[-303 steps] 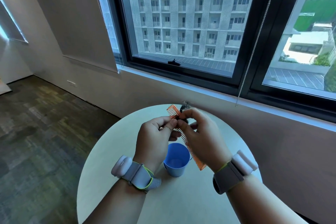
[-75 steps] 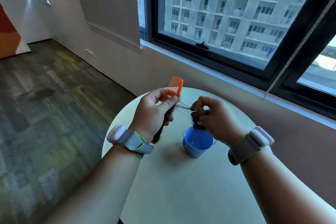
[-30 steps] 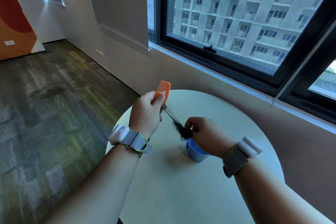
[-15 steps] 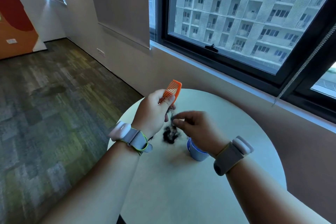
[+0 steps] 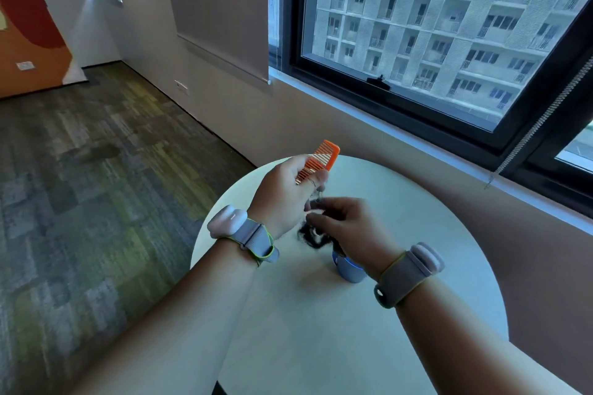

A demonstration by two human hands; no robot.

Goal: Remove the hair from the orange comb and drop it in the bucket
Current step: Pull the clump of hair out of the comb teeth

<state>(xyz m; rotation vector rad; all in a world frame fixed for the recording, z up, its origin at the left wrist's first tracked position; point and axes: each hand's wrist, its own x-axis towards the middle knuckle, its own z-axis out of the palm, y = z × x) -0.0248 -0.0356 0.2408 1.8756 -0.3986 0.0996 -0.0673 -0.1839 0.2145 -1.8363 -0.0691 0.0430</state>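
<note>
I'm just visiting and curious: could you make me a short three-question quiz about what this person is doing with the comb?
1. True or false: the left hand holds the orange comb up above the round table.
2. What sits on the table, partly hidden behind the right hand?
A. a glass jar
B. a blue bucket
C. a red bowl
3. What colour is the clump of hair hanging between the hands?

Key: 1 true; 2 B; 3 black.
</note>
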